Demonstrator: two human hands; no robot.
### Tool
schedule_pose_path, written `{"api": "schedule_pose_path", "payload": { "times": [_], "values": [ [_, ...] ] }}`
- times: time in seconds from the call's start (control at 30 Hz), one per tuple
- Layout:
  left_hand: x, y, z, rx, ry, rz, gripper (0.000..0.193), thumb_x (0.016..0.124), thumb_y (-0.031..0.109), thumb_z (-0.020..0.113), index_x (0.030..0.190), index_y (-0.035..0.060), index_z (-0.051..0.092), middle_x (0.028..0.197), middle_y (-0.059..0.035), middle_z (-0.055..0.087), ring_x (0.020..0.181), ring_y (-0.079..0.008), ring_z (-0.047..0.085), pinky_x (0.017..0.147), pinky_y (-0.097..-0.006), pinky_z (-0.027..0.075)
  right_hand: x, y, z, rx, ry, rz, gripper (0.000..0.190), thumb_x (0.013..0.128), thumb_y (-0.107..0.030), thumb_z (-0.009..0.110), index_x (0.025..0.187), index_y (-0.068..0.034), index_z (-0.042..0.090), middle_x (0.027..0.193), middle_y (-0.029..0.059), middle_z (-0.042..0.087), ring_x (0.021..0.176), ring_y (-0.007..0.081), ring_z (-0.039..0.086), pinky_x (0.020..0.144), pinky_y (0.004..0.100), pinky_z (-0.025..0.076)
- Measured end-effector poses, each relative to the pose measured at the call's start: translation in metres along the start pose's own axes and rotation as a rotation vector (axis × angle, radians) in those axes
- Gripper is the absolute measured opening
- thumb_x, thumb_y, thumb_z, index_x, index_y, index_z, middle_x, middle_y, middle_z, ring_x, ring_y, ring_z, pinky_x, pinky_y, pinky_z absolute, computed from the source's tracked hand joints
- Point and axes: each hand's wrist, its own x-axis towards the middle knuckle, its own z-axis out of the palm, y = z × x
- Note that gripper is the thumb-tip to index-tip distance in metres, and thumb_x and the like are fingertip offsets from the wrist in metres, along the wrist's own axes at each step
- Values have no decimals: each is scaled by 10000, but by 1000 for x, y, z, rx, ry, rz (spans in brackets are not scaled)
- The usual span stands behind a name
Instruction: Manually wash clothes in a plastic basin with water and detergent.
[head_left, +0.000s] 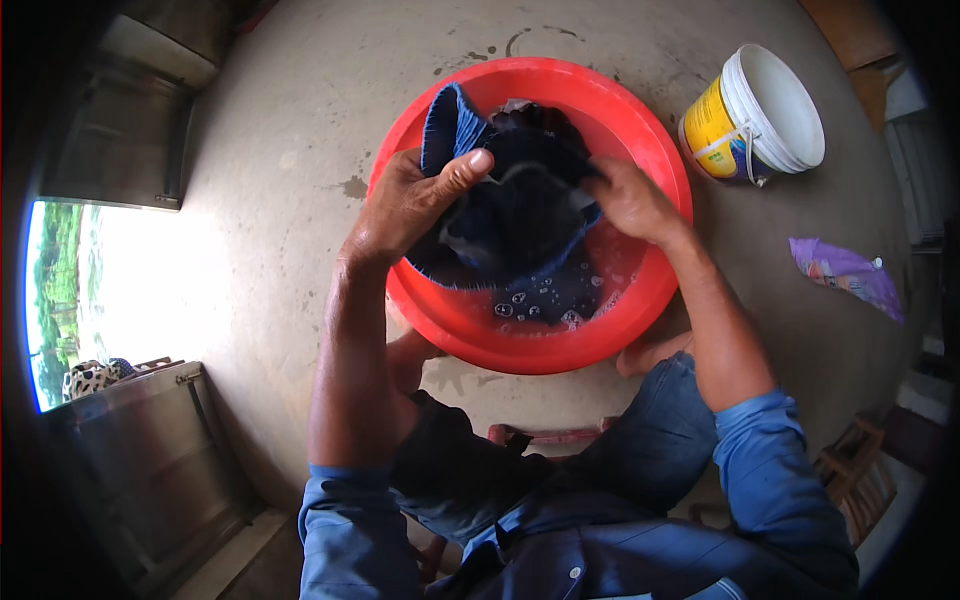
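A wet dark-blue garment (517, 210) hangs between my two hands over a round red plastic basin (536, 360). My left hand (420, 195) grips its gathered blue edge, with the thumb on top. At the other side my right hand (634, 195) holds the dark cloth, its fingers blurred and partly hidden behind the fabric. Below the cloth, soapy water (536, 304) with bubbles fills the bottom of the basin. More dark cloth (536, 120) lies at the basin's far side.
A white bucket with a yellow label (716, 124) stands right of the basin. A purple plastic packet (847, 277) lies on the concrete floor (300, 150), which has wet spots. Left is an open doorway with metal door panels (142, 450). A wooden chair (859, 472) is at lower right.
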Motion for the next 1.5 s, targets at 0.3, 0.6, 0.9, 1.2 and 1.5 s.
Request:
{"api": "schedule_pose_path", "payload": {
  "times": [0.3,0.6,0.9,1.2,1.5],
  "values": [
    [10,-29,-31,532,308,50,358,842,-8,582,1181,7,697,1004,-195,747,908,-314,742,827,-395,568,-13,21,-76,629,396,315,198,1011,-146,496,1141,-30,591,1037,92,681,867,183,697,756,374,622],
    [22,-36,-34,579,456,43,363,788,37,602,1123,29,741,1029,-216,744,982,-344,729,869,-390,558,-11,11,-72,480,459,352,225,983,-126,454,1145,-34,579,901,56,647,780,136,661,643,305,600],
    [15,-13,-27,137,438,-22,425,796,-23,498,1165,-25,709,940,-196,749,859,-290,759,773,-342,608,-19,4,-80,338,139,142,348,913,-58,405,1083,-25,706,1046,19,690,897,72,631,713,242,537],
    [11,-13,-28,291,169,20,378,843,43,530,1176,-69,670,965,-160,725,851,-225,709,806,-330,561,-23,-3,-67,169,78,27,590,802,-296,857,1263,-38,594,1050,31,666,982,125,617,911,279,498],
    [3,-19,-8,595,123,36,598,739,236,803,1264,-2,642,1111,-224,672,1038,-333,678,913,-397,534,-27,7,-40,-467,46,111,503,758,-145,820,1201,-35,609,1207,221,583,1172,413,572,981,454,486]
  ]
}}
